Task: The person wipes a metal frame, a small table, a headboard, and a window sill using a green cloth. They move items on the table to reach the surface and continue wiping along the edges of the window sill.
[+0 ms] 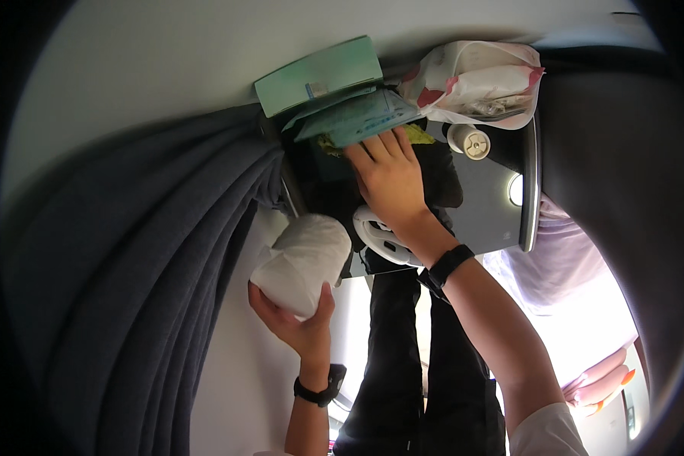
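My left hand (299,325) holds up a white roll-shaped bundle (310,256), its thumb and fingers around the lower end. My right hand (390,171) reaches over a dark glossy tabletop (484,211), fingertips at the lower edge of a pale blue-green packet (356,117). Yellow-green material (419,134) shows just behind the fingers; whether they grip anything is hidden. A white curved plastic object (379,236) lies under my right wrist, partly covered. To the right stands a small off-white cylinder (470,142).
A light green box (322,74) stands behind the packet. At the back right is an open white plastic bag (473,85) with packages inside. A dark grey curtain (165,228) hangs at the left, close to the tabletop's edge. Light purple fabric (558,256) hangs at the right.
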The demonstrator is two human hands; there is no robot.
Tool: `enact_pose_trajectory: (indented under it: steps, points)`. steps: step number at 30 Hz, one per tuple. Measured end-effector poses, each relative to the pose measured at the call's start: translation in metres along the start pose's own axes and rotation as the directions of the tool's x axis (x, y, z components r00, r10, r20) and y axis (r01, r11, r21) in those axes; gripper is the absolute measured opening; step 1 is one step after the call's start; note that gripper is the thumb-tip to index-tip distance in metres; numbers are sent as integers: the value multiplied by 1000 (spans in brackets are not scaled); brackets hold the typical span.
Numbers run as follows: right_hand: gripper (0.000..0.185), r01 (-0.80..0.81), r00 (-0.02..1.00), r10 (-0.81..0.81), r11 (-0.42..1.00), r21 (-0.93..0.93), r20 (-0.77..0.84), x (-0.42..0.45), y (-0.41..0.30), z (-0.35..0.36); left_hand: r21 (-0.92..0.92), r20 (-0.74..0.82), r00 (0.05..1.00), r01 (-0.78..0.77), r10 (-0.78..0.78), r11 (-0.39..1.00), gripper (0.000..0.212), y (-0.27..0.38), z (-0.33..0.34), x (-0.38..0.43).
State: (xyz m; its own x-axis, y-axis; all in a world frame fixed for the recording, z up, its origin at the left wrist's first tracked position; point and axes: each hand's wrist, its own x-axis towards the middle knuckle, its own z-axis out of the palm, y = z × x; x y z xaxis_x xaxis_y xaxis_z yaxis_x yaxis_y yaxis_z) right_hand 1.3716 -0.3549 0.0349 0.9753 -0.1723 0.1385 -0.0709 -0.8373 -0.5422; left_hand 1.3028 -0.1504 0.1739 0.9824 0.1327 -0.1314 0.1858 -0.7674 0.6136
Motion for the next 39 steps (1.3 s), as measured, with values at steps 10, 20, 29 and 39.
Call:
enact_pose_trajectory:
  steps: [10, 20, 29, 39]
  points:
    - [26, -172, 984, 177, 951, 257, 4, 4, -9, -6, -234, 48, 973, -207, 224, 950, 112, -2, 40, 77]
    - [31, -428, 880, 472, 740, 519, 52, 13, -3, -17, -502, 203, 917, -202, 342, 841, 133, -9, 69, 78]
    - [27, -418, 867, 498, 736, 533, -8, 19, -9, -19, -661, 723, 687, 661, 65, 355, 117, -43, 55, 84]
    - [24, -677, 663, 680, 368, 637, 312, 24, 8, -28, -617, 768, 628, 674, 125, 406, 116, -41, 64, 122]
